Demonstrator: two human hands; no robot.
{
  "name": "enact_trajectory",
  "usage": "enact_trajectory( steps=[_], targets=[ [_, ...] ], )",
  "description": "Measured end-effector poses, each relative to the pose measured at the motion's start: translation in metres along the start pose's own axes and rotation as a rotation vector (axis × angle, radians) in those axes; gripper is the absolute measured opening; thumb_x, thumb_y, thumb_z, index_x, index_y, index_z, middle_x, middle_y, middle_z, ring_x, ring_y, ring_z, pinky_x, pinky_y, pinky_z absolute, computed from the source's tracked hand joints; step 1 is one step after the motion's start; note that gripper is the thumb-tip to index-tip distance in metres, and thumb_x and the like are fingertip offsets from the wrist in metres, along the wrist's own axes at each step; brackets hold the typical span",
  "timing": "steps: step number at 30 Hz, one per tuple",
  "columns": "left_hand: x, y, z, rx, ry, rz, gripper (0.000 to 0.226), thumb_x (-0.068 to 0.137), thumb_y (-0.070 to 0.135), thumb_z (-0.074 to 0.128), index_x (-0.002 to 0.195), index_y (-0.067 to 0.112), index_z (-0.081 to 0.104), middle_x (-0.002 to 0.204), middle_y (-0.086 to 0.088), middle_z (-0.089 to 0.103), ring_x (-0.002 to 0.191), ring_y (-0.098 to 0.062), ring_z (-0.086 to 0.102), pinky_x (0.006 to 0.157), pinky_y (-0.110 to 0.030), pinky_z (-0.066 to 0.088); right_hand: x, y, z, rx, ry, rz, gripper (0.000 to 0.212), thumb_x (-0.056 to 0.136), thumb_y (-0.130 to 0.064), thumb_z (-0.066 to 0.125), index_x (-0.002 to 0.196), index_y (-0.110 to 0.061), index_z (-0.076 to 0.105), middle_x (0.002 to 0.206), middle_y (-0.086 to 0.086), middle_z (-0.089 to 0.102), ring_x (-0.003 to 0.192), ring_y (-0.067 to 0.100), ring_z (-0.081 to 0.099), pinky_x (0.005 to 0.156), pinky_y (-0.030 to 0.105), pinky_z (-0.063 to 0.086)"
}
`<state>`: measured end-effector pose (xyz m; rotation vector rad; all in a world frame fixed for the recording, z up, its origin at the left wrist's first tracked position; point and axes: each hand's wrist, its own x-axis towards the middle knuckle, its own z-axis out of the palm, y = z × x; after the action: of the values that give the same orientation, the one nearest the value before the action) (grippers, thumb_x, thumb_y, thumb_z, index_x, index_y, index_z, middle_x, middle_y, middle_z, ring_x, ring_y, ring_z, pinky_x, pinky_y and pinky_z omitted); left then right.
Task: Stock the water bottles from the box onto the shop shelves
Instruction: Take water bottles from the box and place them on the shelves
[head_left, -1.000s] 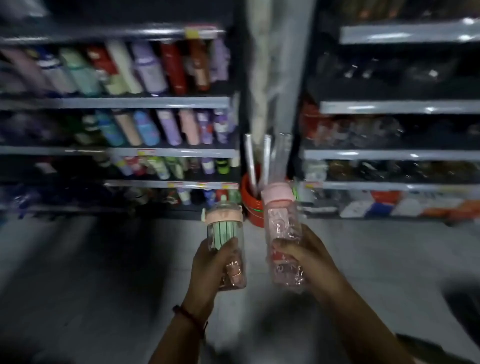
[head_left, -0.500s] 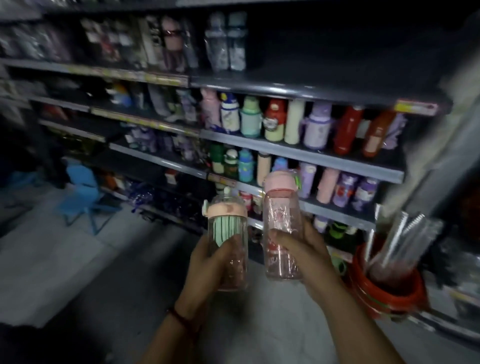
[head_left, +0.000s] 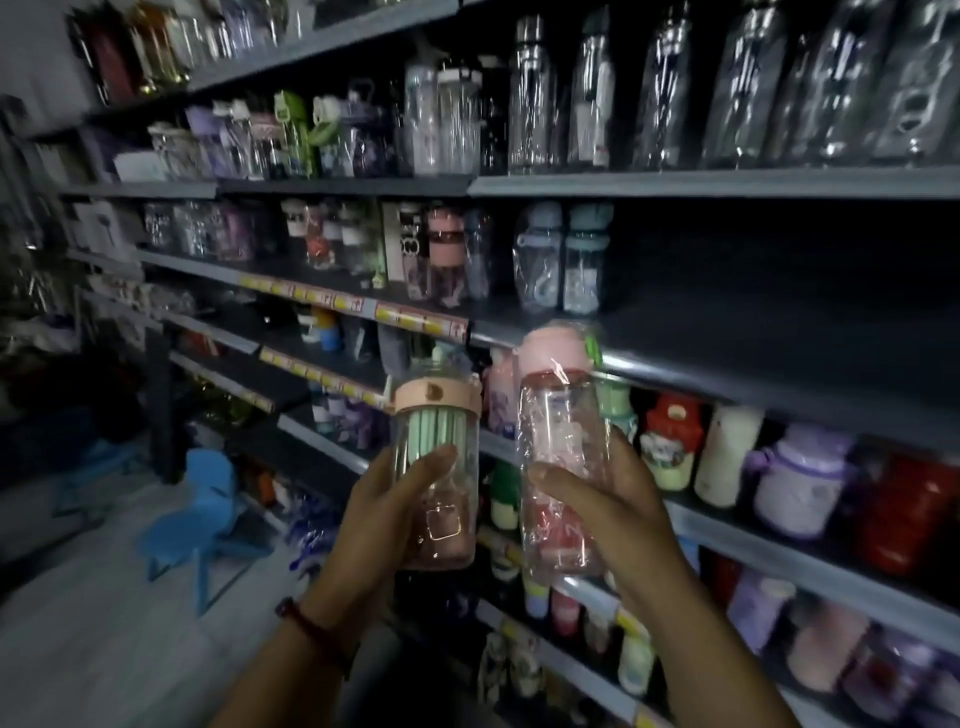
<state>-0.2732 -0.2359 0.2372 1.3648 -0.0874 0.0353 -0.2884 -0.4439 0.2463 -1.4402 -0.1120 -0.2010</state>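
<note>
Up and to the right of the right hand (head_left: 597, 514), a bare dark stretch of shelf (head_left: 753, 322). Looks like the landing spot.

Gripping one bottle per hand, both upright, side by side at chest height. Curls the left hand (head_left: 384, 519) round the peach-lidded bottle (head_left: 439, 431), thumb laid across its front. Wraps the right hand (head_left: 597, 514) round the pink-capped bottle (head_left: 563, 431), sheathed in crinkly clear film (slippery stuff, by the look of it). Keeps the two close together; touching or not, cannot tell.

Directly above the right hand: two wrapped blue-lidded bottles (head_left: 540, 260), standing at the left end of that gap.

Now for the dangers. Could clip the shelf lip (head_left: 675, 374), just beyond the pink cap, on the way up, and jolt the bottle loose inside its film. Could topple those wrapped neighbours by setting down too near them. Awkward, too, with both hands full: nothing spare to steady a wobble. Dim over that gap as well, so easy to misjudge depth and park a bottle half off the edge.
</note>
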Motion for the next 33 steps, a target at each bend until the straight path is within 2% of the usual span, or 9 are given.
enact_trajectory(
  steps=[4, 9, 14, 18, 23, 26, 30, 31, 33],
  targets=[
    [0.071, 0.031, 0.005, 0.053, -0.052, 0.016, 0.059, 0.081, 0.059, 0.071, 0.128, 0.023, 0.063, 0.114, -0.015, 0.074, 0.096, -0.035, 0.073, 0.084, -0.057, 0.06, 0.084, -0.015, 0.008, 0.011, -0.019, -0.018, 0.049, 0.084, -0.021, 0.084, 0.125, -0.039, 0.063, 0.107, -0.01, 0.079, 0.095, 0.016, 0.078, 0.084, 0.046, 0.065],
    [0.164, 0.057, 0.004, 0.073, -0.142, -0.052, 0.052, 0.086, 0.058, 0.068, 0.121, 0.021, 0.067, 0.11, -0.016, 0.076, 0.1, -0.038, 0.073, 0.087, -0.058, 0.059, 0.163, -0.012, 0.016, 0.015, 0.014, 0.035, 0.075, 0.063, -0.049, 0.095, 0.131, -0.041, 0.064, 0.123, -0.008, 0.076, 0.108, 0.019, 0.076, 0.096, 0.054, 0.059],
    [0.267, 0.055, 0.011, 0.1, -0.129, 0.001, 0.045, 0.089, 0.057, 0.061, 0.113, 0.021, 0.074, 0.102, -0.011, 0.078, 0.096, -0.037, 0.074, 0.089, -0.058, 0.059, 0.228, -0.015, 0.011, -0.057, 0.11, -0.016, 0.053, 0.067, -0.035, 0.084, 0.118, -0.029, 0.072, 0.101, -0.001, 0.081, 0.088, 0.021, 0.08, 0.072, 0.041, 0.062],
    [0.339, 0.05, 0.014, 0.081, -0.25, 0.015, 0.041, 0.089, 0.053, 0.065, 0.111, 0.019, 0.077, 0.109, -0.015, 0.076, 0.105, -0.038, 0.072, 0.099, -0.06, 0.053, 0.27, -0.017, 0.012, -0.095, 0.265, -0.057, 0.032, 0.081, -0.026, 0.082, 0.112, -0.027, 0.075, 0.101, 0.003, 0.081, 0.091, 0.026, 0.079, 0.08, 0.051, 0.063],
    [0.416, 0.055, 0.019, 0.105, -0.461, 0.075, 0.03, 0.094, 0.035, 0.065, 0.119, 0.019, 0.073, 0.112, -0.003, 0.077, 0.104, -0.021, 0.074, 0.093, -0.038, 0.057, 0.315, -0.018, 0.014, -0.062, 0.403, -0.086, 0.041, 0.068, -0.031, 0.086, 0.105, -0.014, 0.078, 0.094, 0.014, 0.079, 0.081, 0.03, 0.076, 0.075, 0.046, 0.062],
    [0.451, 0.052, 0.023, 0.135, -0.509, 0.164, 0.037, 0.087, 0.033, 0.074, 0.121, 0.02, 0.069, 0.111, 0.003, 0.077, 0.103, -0.015, 0.073, 0.094, -0.037, 0.057, 0.333, -0.019, 0.014, -0.081, 0.441, -0.087, 0.036, 0.068, -0.026, 0.086, 0.102, -0.016, 0.079, 0.094, 0.017, 0.078, 0.08, 0.033, 0.077, 0.076, 0.052, 0.062],
    [0.485, 0.037, 0.029, 0.203, -0.581, 0.264, 0.058, 0.08, 0.049, 0.081, 0.129, 0.026, 0.06, 0.118, 0.01, 0.074, 0.11, -0.01, 0.07, 0.1, -0.041, 0.053, 0.347, -0.018, 0.018, -0.182, 0.498, -0.128, 0.036, 0.07, -0.018, 0.085, 0.106, -0.017, 0.077, 0.091, 0.011, 0.079, 0.073, 0.028, 0.077, 0.059, 0.035, 0.059],
    [0.491, 0.032, 0.03, 0.209, -0.593, 0.285, 0.06, 0.081, 0.05, 0.081, 0.131, 0.026, 0.058, 0.119, 0.011, 0.073, 0.11, -0.009, 0.069, 0.099, -0.039, 0.054, 0.351, -0.018, 0.019, -0.195, 0.518, -0.153, 0.038, 0.073, -0.015, 0.084, 0.11, -0.016, 0.075, 0.09, 0.012, 0.079, 0.07, 0.032, 0.075, 0.053, 0.037, 0.058],
    [0.501, 0.026, 0.033, 0.217, -0.593, 0.331, 0.06, 0.08, 0.045, 0.08, 0.131, 0.025, 0.057, 0.117, 0.012, 0.073, 0.108, -0.005, 0.069, 0.097, -0.034, 0.055, 0.361, -0.019, 0.02, -0.211, 0.524, -0.194, 0.036, 0.079, -0.011, 0.083, 0.113, -0.014, 0.073, 0.092, 0.017, 0.078, 0.078, 0.055, 0.067, 0.059, 0.059, 0.059]
  ],
)
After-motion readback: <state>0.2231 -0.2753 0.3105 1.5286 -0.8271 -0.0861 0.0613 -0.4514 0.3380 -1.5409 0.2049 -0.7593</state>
